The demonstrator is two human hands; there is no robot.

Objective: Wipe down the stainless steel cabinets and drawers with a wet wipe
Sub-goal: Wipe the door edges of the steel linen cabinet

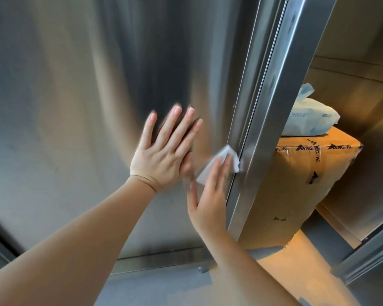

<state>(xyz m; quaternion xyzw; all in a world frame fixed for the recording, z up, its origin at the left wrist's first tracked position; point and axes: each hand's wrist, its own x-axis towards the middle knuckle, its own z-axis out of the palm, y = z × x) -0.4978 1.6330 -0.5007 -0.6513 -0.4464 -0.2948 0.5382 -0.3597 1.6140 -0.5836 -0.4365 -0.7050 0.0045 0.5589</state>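
A large stainless steel cabinet door (80, 111) fills the left and middle of the head view. My left hand (164, 149) lies flat on it with fingers spread, holding nothing. My right hand (210, 195) presses a folded white wet wipe (224, 157) against the door's right edge, beside the steel door frame (281, 111). The wipe shows above the fingertips; its lower part is hidden under my fingers. Motion blur softens both hands.
To the right the cabinet stands open. Inside, a taped cardboard box (303, 191) sits on the cabinet floor (296, 268), and a pale blue pack of wet wipes (307, 120) lies on top of it. A steel shelf edge (349, 71) runs behind.
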